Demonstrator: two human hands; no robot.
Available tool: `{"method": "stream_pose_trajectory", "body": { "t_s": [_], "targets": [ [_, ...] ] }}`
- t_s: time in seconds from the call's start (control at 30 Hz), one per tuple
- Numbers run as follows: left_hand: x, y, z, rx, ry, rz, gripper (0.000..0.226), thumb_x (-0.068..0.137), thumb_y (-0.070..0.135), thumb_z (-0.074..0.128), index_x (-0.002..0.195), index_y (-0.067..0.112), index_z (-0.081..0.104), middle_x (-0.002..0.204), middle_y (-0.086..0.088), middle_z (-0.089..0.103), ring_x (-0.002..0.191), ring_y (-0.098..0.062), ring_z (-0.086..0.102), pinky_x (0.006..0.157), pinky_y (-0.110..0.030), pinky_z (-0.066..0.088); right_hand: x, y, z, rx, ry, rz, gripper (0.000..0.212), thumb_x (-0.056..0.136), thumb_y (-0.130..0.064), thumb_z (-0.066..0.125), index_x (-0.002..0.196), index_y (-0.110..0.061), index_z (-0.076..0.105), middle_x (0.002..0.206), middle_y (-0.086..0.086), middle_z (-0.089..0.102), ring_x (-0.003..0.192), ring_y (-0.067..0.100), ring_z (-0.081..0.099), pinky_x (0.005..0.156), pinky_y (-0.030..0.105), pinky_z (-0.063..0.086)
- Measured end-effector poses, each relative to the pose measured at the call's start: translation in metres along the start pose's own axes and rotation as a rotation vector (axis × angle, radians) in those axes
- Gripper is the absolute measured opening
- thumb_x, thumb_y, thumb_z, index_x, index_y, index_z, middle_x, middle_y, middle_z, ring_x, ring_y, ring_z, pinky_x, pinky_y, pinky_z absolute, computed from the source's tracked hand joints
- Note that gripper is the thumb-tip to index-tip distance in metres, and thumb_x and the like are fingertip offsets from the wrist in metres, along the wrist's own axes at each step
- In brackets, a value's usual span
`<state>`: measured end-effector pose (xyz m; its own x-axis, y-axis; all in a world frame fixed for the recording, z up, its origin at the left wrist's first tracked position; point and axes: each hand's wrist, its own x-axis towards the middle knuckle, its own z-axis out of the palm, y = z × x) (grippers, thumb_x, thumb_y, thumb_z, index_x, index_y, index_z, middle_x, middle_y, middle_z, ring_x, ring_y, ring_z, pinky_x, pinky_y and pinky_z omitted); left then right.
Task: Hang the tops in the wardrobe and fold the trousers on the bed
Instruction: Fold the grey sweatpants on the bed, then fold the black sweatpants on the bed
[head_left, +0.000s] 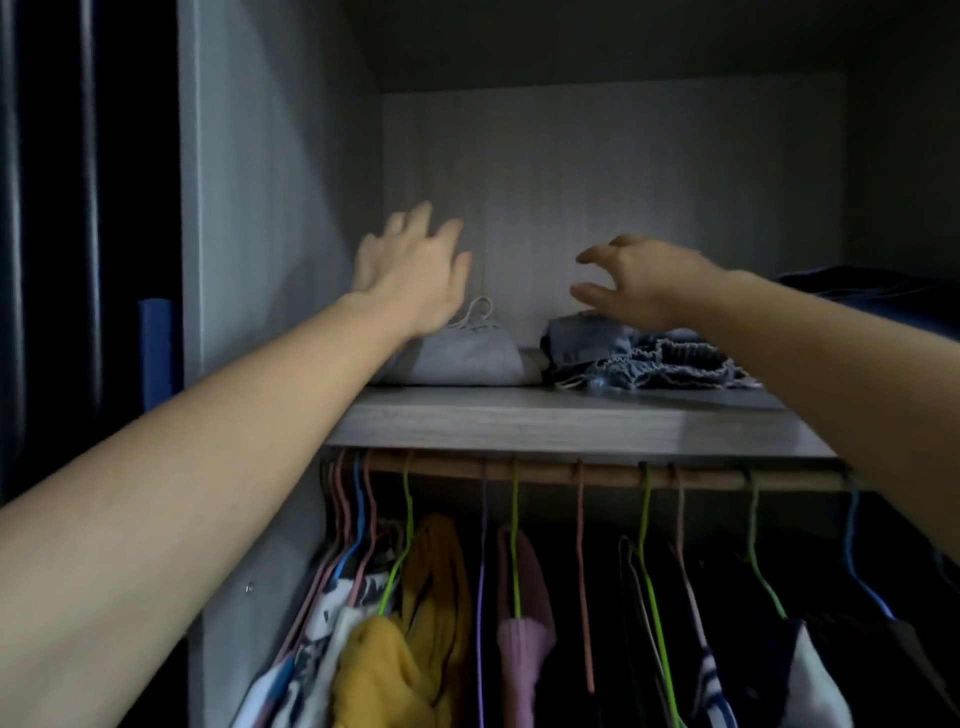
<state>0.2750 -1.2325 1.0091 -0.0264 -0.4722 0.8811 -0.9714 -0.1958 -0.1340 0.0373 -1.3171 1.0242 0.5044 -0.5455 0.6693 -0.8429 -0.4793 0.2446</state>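
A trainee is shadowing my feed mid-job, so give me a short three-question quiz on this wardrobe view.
1. True or false: the left hand is clenched in a fist.
2. What lies on the shelf directly under the right hand? A) a shoe box B) a crumpled denim garment C) a stack of towels
3. Fill in: the hangers hang from a ___ just beneath the shelf.

Key:
1. False. Its fingers are spread and it holds nothing.
2. B.
3. rail.
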Motion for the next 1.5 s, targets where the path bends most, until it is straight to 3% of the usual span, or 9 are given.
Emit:
{"method": "stream_pose_trajectory", "body": {
  "t_s": [0.2,0.4,0.53,0.63,0.73,0.83,0.97,1.23,1.5],
  "targets": [
    [-0.025,0.07,-0.018,-0.064,0.099,0.107,0.059,0.1,0.045,0.035,0.153,0.021,0.026,0.163,-0.014,0.013,0.147,-0.034,0.016,0.112,-0.055,0.028,-0.088,0.037,-0.034,-0.105,0.213,0.123,0.056,0.099,-0.055,0.041,0.147,-0.026,0.042,0.142,0.015,0.048,0.123,0.038,0.053,0.093,0.05,0.047],
    [-0.03,0.139,-0.017,-0.083,0.074,0.231,0.063,0.1,0.05,0.03,0.156,0.024,0.016,0.164,-0.013,0.002,0.15,-0.032,0.008,0.115,-0.056,0.022,-0.185,0.085,-0.069,-0.292,0.255,0.254,0.048,0.1,-0.048,0.043,0.138,-0.021,0.052,0.137,0.015,0.052,0.12,0.038,0.051,0.094,0.046,0.045],
    [-0.051,0.195,-0.058,-0.296,0.105,0.164,0.065,0.1,0.052,0.027,0.156,0.023,0.013,0.164,-0.014,0.003,0.15,-0.033,0.008,0.115,-0.057,0.02,-0.258,0.1,-0.104,-0.429,0.318,0.227,0.049,0.101,-0.046,0.042,0.14,-0.016,0.05,0.139,0.016,0.051,0.124,0.04,0.049,0.098,0.05,0.041],
    [-0.08,0.255,-0.103,-0.483,0.244,0.174,0.065,0.099,0.051,0.027,0.156,0.021,0.017,0.164,-0.015,0.008,0.15,-0.034,0.011,0.115,-0.057,0.019,-0.331,0.116,-0.135,-0.519,0.407,0.148,0.049,0.102,-0.043,0.041,0.141,-0.015,0.051,0.147,0.018,0.046,0.134,0.038,0.044,0.104,0.049,0.037],
    [-0.125,0.33,-0.139,-0.687,0.374,0.142,0.063,0.1,0.049,0.026,0.156,0.02,0.019,0.163,-0.015,0.011,0.15,-0.033,0.012,0.117,-0.053,0.017,-0.427,0.139,-0.16,-0.554,0.487,0.196,0.048,0.102,-0.04,0.039,0.141,-0.016,0.051,0.151,0.019,0.042,0.14,0.037,0.039,0.109,0.047,0.032],
    [-0.175,0.423,-0.173,-0.797,0.431,0.161,0.062,0.101,0.047,0.029,0.156,0.02,0.021,0.162,-0.018,0.014,0.15,-0.034,0.014,0.118,-0.053,0.016,-0.54,0.177,-0.188,-0.632,0.384,0.299,0.05,0.102,-0.039,0.041,0.146,-0.015,0.045,0.157,0.021,0.033,0.144,0.038,0.034,0.112,0.05,0.03],
    [-0.243,0.563,-0.224,-0.968,0.375,0.255,0.061,0.101,0.046,0.032,0.155,0.019,0.025,0.161,-0.021,0.015,0.149,-0.035,0.015,0.116,-0.055,0.014,-0.696,0.229,-0.229,-0.674,0.155,0.512,0.059,0.101,-0.039,0.046,0.153,-0.014,0.035,0.161,0.022,0.023,0.147,0.038,0.026,0.117,0.051,0.025],
    [-0.395,0.824,-0.314,-1.193,-0.037,0.493,0.063,0.1,0.046,0.032,0.156,0.019,0.022,0.163,-0.018,0.01,0.15,-0.032,0.011,0.117,-0.056,0.015,-0.953,0.293,-0.312,-0.789,-0.129,0.833,0.063,0.1,-0.039,0.049,0.155,-0.016,0.03,0.163,0.02,0.019,0.15,0.035,0.021,0.12,0.05,0.018],
    [-0.492,1.04,-0.386,-1.419,-0.158,0.763,0.069,0.099,0.049,0.03,0.158,0.022,0.006,0.164,-0.017,-0.003,0.151,-0.032,0.0,0.117,-0.061,0.009,-1.138,0.345,-0.372,-0.959,-0.435,1.167,0.07,0.098,-0.041,0.047,0.157,-0.012,0.022,0.161,0.023,0.018,0.146,0.038,0.025,0.117,0.051,0.024]
  ]
}}
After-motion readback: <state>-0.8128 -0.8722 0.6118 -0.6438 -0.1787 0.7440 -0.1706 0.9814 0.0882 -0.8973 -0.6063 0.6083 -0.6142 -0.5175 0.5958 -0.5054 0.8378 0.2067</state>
